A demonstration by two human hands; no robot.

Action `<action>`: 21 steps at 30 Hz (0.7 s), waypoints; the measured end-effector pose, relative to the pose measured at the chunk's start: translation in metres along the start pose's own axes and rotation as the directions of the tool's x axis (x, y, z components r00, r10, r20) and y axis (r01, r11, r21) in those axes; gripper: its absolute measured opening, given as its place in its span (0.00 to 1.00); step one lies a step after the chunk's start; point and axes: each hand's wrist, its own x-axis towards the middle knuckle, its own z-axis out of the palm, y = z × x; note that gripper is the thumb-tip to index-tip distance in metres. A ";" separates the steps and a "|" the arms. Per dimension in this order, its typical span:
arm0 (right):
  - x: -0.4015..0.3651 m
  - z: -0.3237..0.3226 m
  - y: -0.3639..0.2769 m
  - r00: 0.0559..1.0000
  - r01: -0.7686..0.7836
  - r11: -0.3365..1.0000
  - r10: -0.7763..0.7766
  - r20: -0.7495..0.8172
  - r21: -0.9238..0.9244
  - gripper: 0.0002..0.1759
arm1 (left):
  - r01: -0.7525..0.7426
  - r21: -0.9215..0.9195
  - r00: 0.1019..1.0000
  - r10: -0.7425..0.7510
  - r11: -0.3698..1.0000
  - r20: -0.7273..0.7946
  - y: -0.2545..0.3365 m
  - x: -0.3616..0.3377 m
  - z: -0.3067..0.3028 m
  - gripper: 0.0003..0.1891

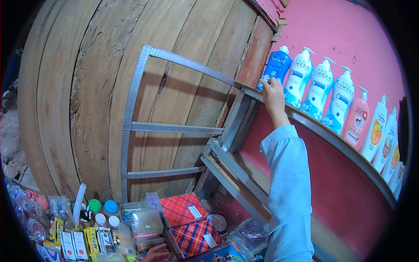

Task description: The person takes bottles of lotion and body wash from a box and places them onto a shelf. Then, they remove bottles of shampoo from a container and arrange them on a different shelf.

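High on the shelf, my right hand (274, 97) is at the lower part of a blue SoSoft bottle (278, 63). Its fingers are bent and drawn together against the bottle's front. The bottle stands slightly tilted in view, first in the row. Beside it is a white and blue Yumeda pump bottle (299, 75). At the bottom edge, my left hand (156, 253) shows only in part, with fingers stretched out and nothing seen in them. It lies by a clear plastic box (147, 223) and red plaid items (192, 238).
More pump bottles, among them a pink one (356, 120), line the shelf (340, 146). A metal frame (174, 127) leans against the wooden wall (98, 100). Pen boxes (74, 245), jars with coloured lids (111, 206) and packets crowd the lower left.
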 end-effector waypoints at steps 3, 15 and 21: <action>-0.013 -0.032 -0.005 0.996 0.070 0.997 -0.069 0.056 -0.029 0.15 | -0.144 0.062 0.989 0.144 0.988 0.019 0.011 -0.006 0.007 0.23; -0.024 -0.085 0.029 0.956 0.015 0.974 0.052 0.287 -0.226 0.08 | -0.176 0.206 0.984 0.172 0.963 0.034 0.028 -0.033 0.006 0.25; -0.025 -0.082 0.029 0.957 0.032 0.973 0.036 0.286 -0.229 0.09 | -0.107 -0.072 0.994 0.107 0.992 -0.006 0.010 -0.040 -0.003 0.25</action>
